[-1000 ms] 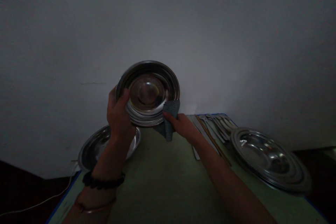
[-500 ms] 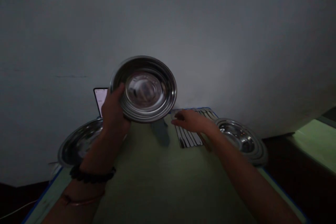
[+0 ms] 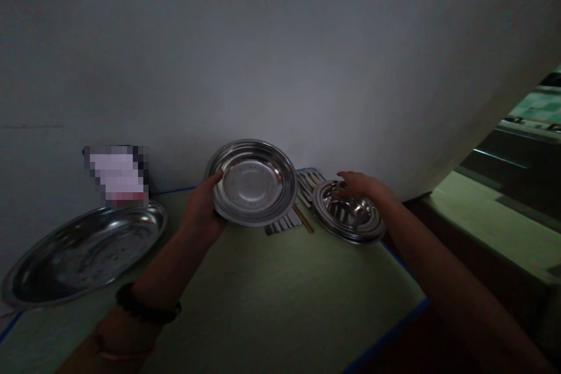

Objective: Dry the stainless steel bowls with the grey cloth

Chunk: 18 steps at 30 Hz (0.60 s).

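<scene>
My left hand (image 3: 204,207) grips the left rim of a round, shiny metal bowl (image 3: 253,182), thumb on the inside. The bowl is held up above the table with its inner side tilted toward me. Over on the right, my right hand (image 3: 362,185) hovers at a stack of similar metal bowls (image 3: 350,236), fingers apart; whether the fingertips touch the top bowl I cannot tell. Partly hidden behind the held bowl lies metal cutlery (image 3: 284,223) in a row, with more cutlery (image 3: 309,182) farther back and wooden chopsticks (image 3: 304,219) beside it.
On the left of the greenish table (image 3: 263,304) stands a large oval metal tray (image 3: 94,257). Behind it a device with a blurred-out screen (image 3: 118,172) leans near the grey wall (image 3: 280,58). A green-topped counter (image 3: 482,216) is at the far right.
The view has turned to the right. My right hand has moved from above the cutlery to the stack of bowls. The held bowl has come lower, still in my left hand.
</scene>
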{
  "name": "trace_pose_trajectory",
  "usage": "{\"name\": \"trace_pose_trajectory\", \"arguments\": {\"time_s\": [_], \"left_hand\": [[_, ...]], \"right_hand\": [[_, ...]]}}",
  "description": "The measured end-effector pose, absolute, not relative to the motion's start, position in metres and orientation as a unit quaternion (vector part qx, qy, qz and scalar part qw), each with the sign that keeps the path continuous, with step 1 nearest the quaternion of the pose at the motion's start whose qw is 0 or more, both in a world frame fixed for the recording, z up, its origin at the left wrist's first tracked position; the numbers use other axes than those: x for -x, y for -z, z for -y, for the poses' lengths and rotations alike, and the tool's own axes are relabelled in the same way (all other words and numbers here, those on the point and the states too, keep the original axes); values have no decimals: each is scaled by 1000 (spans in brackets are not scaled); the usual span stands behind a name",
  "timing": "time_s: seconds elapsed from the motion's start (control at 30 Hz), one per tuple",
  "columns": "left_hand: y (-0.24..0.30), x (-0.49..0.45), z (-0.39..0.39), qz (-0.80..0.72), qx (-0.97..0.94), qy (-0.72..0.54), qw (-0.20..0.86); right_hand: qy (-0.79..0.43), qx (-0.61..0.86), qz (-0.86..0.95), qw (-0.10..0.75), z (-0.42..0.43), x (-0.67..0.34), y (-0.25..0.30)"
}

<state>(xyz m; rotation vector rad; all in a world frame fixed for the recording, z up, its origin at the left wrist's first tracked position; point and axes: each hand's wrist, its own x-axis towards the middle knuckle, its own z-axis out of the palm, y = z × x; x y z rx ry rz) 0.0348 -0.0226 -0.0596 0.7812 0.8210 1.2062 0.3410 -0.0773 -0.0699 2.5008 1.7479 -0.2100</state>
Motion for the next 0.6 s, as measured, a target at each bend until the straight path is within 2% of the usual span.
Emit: {"name": "trace_pose_trajectory", "arguments": {"time_s": [0.17,0.4,0.6], "left_hand": [[65,-40,24,-382,-348,-523,678],[69,-46,26,-404,-334,-489,697],[65,-42,26,-411,-326,-485,700]], "right_hand": [[131,-852,-507,32,90,-384,89],[138,-848,-500,-108,106,-399,106],[97,-823,-518,-211,130,-395,105]]}}
